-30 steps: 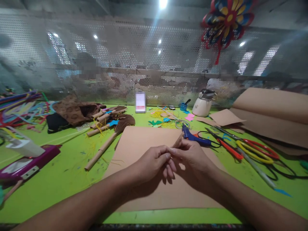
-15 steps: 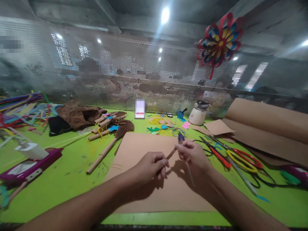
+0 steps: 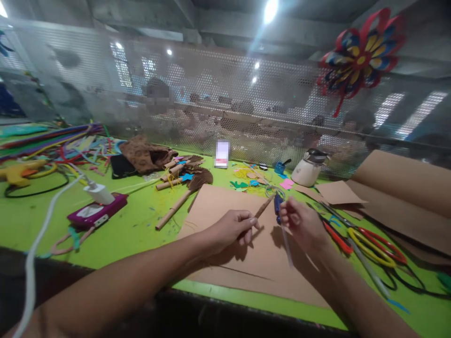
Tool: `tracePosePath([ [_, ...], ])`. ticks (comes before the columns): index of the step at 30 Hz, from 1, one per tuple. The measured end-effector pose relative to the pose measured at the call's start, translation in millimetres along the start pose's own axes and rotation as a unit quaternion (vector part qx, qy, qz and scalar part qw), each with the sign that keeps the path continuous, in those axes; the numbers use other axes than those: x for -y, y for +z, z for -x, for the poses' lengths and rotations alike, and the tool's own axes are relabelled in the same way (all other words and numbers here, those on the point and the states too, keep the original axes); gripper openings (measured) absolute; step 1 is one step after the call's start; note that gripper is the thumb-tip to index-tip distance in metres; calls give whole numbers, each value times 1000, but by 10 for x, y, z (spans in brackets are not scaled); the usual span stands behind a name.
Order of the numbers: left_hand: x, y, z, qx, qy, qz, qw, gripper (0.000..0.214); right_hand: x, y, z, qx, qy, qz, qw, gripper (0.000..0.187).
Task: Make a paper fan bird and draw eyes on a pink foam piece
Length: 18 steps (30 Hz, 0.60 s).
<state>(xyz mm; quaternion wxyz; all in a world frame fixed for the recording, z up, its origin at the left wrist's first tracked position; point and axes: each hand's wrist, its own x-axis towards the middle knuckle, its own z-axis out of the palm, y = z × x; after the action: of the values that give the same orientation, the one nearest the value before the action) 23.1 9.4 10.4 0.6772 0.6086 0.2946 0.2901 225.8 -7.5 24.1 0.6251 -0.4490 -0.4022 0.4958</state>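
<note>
My left hand [image 3: 232,230] is closed in a pinch on a thin brown rolled paper stick [image 3: 265,207], which points up and to the right. My right hand [image 3: 303,226] is just to its right, fingers wrapped round a blue glue gun [image 3: 277,207]. A clear glue stick [image 3: 287,245] juts down from the back of the gun. The gun's tip sits close to the far end of the paper stick. Both hands hover over a brown cardboard sheet [image 3: 218,206] on the green table [image 3: 141,225].
Red and yellow scissors [image 3: 369,237] and black cable lie to the right, with kraft paper [image 3: 405,188] behind. A white pot [image 3: 308,170] stands at the back. Small brooms [image 3: 183,197], a purple case [image 3: 97,213] and pipe cleaners [image 3: 52,145] lie at left. A perforated screen [image 3: 211,94] bounds the table.
My right hand has lifted the blue glue gun off the table and the two hands have drawn apart. The view has swung left and pulled back.
</note>
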Motion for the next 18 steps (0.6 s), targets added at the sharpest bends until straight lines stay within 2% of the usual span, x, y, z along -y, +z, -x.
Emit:
tracePosePath([
  [4, 47, 2, 4, 22, 13, 39, 999, 33, -129, 287, 239, 90, 62, 46, 993, 26],
  [7, 53, 11, 14, 49, 22, 71, 996, 30, -221, 437, 377, 98, 73, 36, 992, 20],
  [11, 13, -3, 2, 82, 4, 38, 996, 29, -237, 436, 385, 81, 64, 10, 995, 19],
  [15, 29, -17, -22, 75, -36, 27, 996, 42, -228, 368, 324, 65, 42, -1, 997, 17],
  [18, 73, -15, -28, 69, -43, 61, 995, 42, -251, 368, 323, 58, 31, -13, 998, 15],
])
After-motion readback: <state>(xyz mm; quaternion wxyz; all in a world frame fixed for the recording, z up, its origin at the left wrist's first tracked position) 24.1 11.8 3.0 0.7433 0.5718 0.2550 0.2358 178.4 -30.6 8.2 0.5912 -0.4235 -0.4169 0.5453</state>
